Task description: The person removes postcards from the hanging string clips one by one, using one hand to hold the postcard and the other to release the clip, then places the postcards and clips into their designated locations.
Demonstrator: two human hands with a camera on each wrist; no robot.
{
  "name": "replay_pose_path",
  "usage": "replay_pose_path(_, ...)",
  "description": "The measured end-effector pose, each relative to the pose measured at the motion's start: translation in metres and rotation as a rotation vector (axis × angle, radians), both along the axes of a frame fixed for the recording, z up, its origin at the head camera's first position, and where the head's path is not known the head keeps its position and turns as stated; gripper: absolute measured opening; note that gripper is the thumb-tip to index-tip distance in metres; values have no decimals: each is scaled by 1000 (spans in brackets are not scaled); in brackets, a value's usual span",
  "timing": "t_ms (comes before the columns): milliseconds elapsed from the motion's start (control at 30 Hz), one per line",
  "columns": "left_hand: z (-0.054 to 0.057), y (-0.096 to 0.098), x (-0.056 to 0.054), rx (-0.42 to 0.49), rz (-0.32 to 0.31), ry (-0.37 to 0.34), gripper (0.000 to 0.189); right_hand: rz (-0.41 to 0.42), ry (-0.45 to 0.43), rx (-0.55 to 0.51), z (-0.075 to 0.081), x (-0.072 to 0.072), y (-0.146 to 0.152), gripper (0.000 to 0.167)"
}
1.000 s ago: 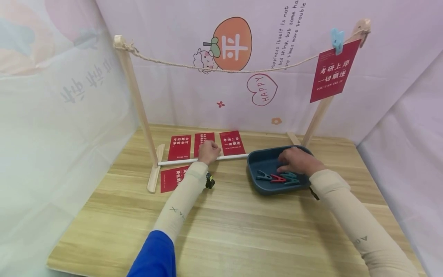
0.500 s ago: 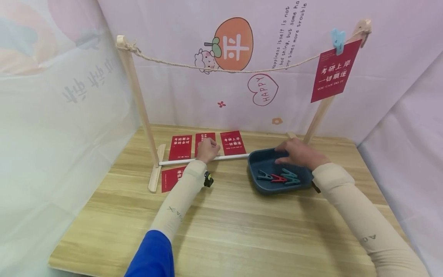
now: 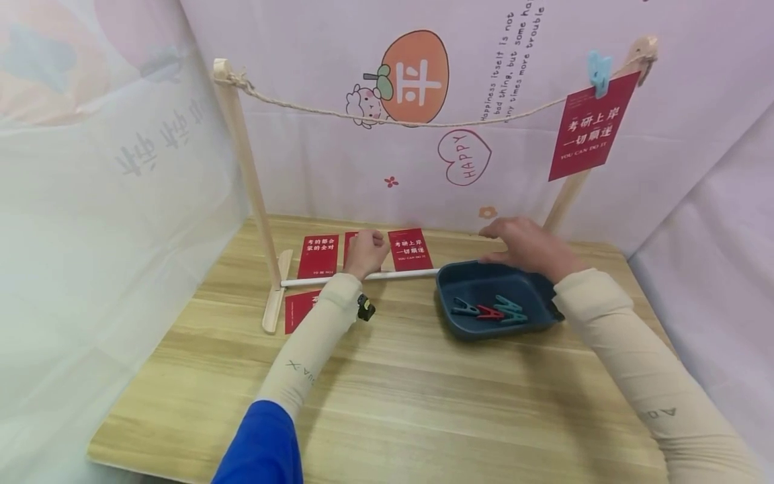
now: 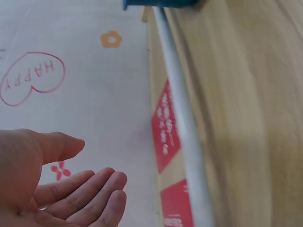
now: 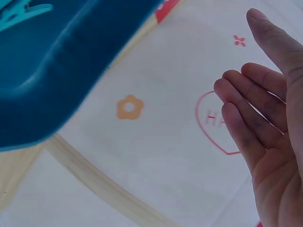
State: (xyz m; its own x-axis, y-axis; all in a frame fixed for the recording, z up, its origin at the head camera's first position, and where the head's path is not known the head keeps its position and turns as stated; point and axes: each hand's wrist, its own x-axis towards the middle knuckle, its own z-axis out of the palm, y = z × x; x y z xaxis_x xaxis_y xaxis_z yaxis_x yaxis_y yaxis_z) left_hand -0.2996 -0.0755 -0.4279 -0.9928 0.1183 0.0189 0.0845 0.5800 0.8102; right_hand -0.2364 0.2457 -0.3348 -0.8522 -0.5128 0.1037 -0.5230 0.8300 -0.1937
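My left hand (image 3: 367, 254) hovers above the white rod and the middle red card (image 3: 350, 243), partly covering that card. The left wrist view shows its fingers (image 4: 97, 196) loosely bent, with nothing between them and the thumb. Over the back right rim of the blue tray (image 3: 447, 326) is my right hand (image 3: 532, 247). Its fingers (image 5: 246, 127) are relaxed and apart from the thumb in the right wrist view, and it holds nothing. Inside the tray lie a red clothespin (image 3: 490, 312) and several bluish-green clothespins (image 3: 510, 317).
A rope (image 3: 375, 119) hangs between two wooden posts. At its right end, a light blue clothespin (image 3: 600, 72) holds a red card (image 3: 592, 128). More red cards (image 3: 318, 257) lie on the table (image 3: 423, 403), beside the white rod (image 3: 405, 274) joining the stand's feet.
My right hand has risen out of the tray, up and slightly right past its back rim, with no clothespin. The left hand has lifted slightly. The clothespins stay in the tray.
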Motion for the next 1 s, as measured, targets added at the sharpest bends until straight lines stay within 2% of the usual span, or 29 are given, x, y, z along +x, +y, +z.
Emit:
replay_pose_path(167,13,9,5,54,-41,4,38,-4,25,-11,13,4,-3,55)
replay_pose_path(567,36,32,16,104,-102,66,41,2,115,-28,50,20,0,59)
replay_pose_path(800,53,46,24,118,-184,146,38,-34,167,-26,73,31,9,58)
replay_pose_path(1000,64,57,28,142,-215,171,36,-10,285,-38,89,41,14,56)
